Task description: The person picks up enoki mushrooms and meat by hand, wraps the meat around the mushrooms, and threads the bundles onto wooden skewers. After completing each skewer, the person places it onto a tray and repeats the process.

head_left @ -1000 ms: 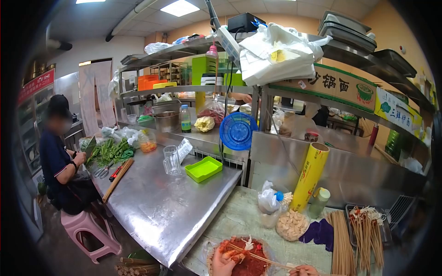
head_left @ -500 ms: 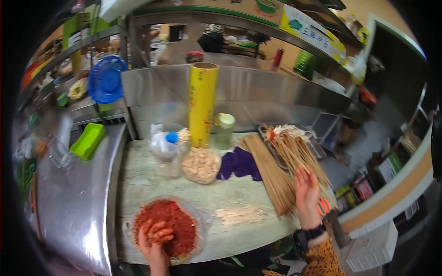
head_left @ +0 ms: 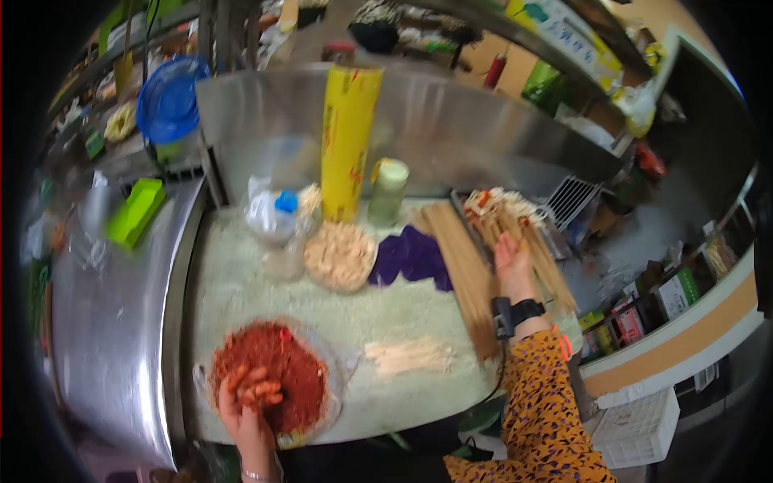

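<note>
I count one yellow film roll, one pale green bottle, one purple cloth, one blue fan, one green tray, two bowls: red-sauce bowl, pale-pieces bowl.

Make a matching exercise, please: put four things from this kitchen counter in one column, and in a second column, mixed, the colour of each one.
Things:
1. tall roll
2. cloth
3. bowl of seasoned food under the left hand
4. round basket

Colours:
a. purple
b. red
c. blue
d. yellow

Pairs: 1-d, 2-a, 3-b, 4-c
</note>
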A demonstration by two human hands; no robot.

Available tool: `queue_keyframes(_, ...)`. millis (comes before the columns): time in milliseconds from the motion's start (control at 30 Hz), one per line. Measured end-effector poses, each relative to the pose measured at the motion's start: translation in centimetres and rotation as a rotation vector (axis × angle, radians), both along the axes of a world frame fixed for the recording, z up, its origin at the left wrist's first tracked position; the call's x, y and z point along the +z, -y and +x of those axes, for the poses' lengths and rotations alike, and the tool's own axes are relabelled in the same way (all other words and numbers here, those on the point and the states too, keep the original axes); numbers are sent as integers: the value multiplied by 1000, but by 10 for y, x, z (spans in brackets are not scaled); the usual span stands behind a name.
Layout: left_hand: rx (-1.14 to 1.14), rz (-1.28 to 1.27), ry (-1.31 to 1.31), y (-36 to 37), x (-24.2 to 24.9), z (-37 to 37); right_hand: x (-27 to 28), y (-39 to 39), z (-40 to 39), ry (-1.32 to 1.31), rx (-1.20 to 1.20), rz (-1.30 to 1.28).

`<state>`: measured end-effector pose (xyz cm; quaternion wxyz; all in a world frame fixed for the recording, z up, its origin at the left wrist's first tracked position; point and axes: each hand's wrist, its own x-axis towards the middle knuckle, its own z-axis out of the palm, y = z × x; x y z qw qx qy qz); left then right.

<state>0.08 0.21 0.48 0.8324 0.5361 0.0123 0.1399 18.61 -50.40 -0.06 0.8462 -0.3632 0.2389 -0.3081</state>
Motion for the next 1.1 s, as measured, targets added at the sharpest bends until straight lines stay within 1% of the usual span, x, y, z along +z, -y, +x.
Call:
queue_keyframes(67,-11,16,17,0,-1,-1,-6,10,-8,-11,78,32)
queue_keyframes(133,0,14,-14,1,2,0,-4,-6,-23,-39,126,36)
queue_keyframes(167,8,17,-35,-1,0,-2,6,-20,-34,-41,254,18)
queue_keyframes(200,-6,17,3,-1,-2,-1,19,-34,-44,-33,380,-3)
queue_keyframes(233,-20,17,43,-1,-3,0,29,-51,-54,-43,384,-3)
queue_keyframes(300,-17,14,38,-1,-2,-1,44,-95,-76,-152,618,-312)
queue_keyframes(367,-24,24,43,-1,-3,-1,60,-136,-89,-316,792,-714)
queue_keyframes(467,-18,24,57,-1,-4,-1,53,-175,-98,-240,1066,-1175)
queue_keyframes(500,-15,22,50,-1,-4,-1,51,-185,-101,-245,1072,-1174)
queue_keyframes(567,2,43,30,-1,-4,-1,49,-199,-106,-83,1188,-1870)
queue_keyframes(700,-1,23,43,0,-3,-1,38,-212,-126,-141,1264,-1966)
queue_keyframes(767,-17,26,24,-1,-3,-2,32,-215,-137,-120,1155,-1913)
queue_keyframes(800,-16,24,20,-1,-4,-1,29,-217,-142,-123,1159,-1913)
queue_keyframes(867,-16,15,32,-1,-5,-2,23,-220,-149,-144,984,-2016)
queue_keyframes(900,-12,12,28,-1,-5,-2,21,-222,-150,-144,990,-2018)
queue_keyframes(967,-12,20,24,-2,-5,-2,15,-225,-151,-125,884,-2095)
queue_keyframes(1100,-15,13,38,-3,-4,-2,7,-225,-149,-86,817,-2171)
